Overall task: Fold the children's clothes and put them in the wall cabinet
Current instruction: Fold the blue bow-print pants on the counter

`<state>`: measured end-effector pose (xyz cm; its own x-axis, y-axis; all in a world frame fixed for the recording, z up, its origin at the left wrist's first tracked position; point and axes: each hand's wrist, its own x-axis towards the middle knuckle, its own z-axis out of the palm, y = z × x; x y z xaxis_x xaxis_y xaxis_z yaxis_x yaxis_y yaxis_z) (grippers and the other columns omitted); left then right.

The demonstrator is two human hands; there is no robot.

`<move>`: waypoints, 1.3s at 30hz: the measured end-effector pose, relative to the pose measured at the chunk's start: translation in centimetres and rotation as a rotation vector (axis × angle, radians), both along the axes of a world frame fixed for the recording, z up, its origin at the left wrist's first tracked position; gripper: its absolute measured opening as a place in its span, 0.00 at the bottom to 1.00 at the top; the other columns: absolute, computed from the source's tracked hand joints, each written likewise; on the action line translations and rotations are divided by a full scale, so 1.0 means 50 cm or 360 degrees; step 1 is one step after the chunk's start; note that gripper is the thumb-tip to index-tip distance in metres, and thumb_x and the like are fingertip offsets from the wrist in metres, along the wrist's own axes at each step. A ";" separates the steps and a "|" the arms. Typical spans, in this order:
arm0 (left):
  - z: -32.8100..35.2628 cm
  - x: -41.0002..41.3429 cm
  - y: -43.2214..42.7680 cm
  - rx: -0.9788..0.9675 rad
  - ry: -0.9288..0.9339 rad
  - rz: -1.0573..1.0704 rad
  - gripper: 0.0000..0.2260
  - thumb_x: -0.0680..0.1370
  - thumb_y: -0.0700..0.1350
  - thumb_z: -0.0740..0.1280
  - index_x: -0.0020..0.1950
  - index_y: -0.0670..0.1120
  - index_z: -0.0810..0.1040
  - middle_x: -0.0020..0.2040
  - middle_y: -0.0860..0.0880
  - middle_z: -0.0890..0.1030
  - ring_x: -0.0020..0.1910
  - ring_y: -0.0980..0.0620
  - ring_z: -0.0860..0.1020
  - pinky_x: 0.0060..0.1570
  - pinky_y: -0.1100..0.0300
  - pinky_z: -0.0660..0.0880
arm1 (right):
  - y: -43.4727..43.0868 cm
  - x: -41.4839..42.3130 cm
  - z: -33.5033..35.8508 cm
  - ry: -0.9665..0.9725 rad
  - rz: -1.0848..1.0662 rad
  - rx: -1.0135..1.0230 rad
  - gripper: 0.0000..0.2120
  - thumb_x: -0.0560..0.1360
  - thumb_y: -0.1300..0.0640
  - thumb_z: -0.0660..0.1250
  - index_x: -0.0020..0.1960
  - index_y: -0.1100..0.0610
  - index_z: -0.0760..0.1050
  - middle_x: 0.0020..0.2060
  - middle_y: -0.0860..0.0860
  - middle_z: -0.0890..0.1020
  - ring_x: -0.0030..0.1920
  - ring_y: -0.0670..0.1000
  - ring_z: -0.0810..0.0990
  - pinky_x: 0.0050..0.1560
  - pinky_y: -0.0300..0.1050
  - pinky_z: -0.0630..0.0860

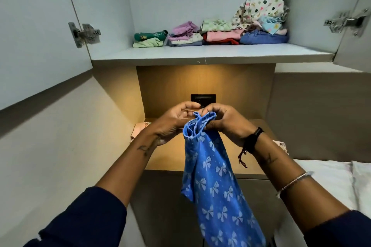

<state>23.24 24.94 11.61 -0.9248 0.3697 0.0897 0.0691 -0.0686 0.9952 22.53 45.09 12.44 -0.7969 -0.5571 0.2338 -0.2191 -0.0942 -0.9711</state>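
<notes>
Below the open cabinet [210,54], both hands meet at chest height! The left hand [174,122] and right hand [224,122] each pinch the gathered top edge of the blue garment [216,186], fingers curled round the hem, almost touching. It hangs straight down between the forearms, long axis vertical, opening upward. Folded piles [210,34] sit on the shelf above and beyond. Neither hand looks nearer; spreading the hem seems next.
</notes>
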 end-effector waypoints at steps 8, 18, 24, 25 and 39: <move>0.061 -0.048 -0.040 -0.0161 0.0004 0.0274 0.28 0.70 0.61 0.68 0.65 0.47 0.74 0.60 0.44 0.81 0.52 0.51 0.81 0.45 0.61 0.79 | -0.038 -0.091 0.006 0.0108 -0.0272 0.0018 0.13 0.68 0.72 0.71 0.40 0.55 0.74 0.40 0.50 0.81 0.44 0.49 0.79 0.46 0.43 0.79; 0.147 -0.126 -0.059 -0.1161 0.0555 0.0432 0.06 0.75 0.35 0.66 0.44 0.45 0.80 0.38 0.49 0.78 0.39 0.53 0.76 0.36 0.61 0.73 | -0.103 -0.214 -0.008 0.0072 -0.0211 -0.0157 0.28 0.62 0.60 0.79 0.58 0.47 0.72 0.50 0.49 0.83 0.52 0.50 0.82 0.53 0.46 0.79; 0.129 -0.217 -0.105 -0.1154 0.0448 0.0194 0.18 0.74 0.47 0.72 0.62 0.49 0.72 0.55 0.51 0.75 0.51 0.53 0.77 0.44 0.63 0.77 | -0.132 -0.263 -0.080 0.0099 -0.0316 -0.0083 0.15 0.71 0.63 0.72 0.55 0.52 0.79 0.49 0.49 0.85 0.51 0.51 0.83 0.49 0.45 0.79; 0.117 -0.232 -0.108 -0.1250 0.0369 0.0148 0.28 0.72 0.52 0.73 0.68 0.51 0.67 0.59 0.53 0.72 0.55 0.52 0.76 0.48 0.60 0.77 | -0.139 -0.271 -0.086 0.0121 -0.0316 -0.0086 0.14 0.71 0.64 0.72 0.54 0.53 0.80 0.48 0.49 0.85 0.50 0.51 0.83 0.49 0.44 0.80; 0.120 -0.317 -0.125 -0.0923 0.0302 0.0239 0.12 0.69 0.60 0.72 0.40 0.52 0.84 0.37 0.55 0.86 0.36 0.56 0.85 0.33 0.63 0.79 | -0.133 -0.340 -0.229 -0.0314 0.0038 0.0462 0.20 0.67 0.56 0.76 0.57 0.48 0.77 0.57 0.49 0.83 0.57 0.51 0.81 0.58 0.49 0.78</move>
<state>7.40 18.69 17.59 -0.9581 0.2747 0.0809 0.2150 0.5032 0.8370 5.51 38.44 0.99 -0.7968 -0.5969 -0.0940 -0.0258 0.1891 -0.9816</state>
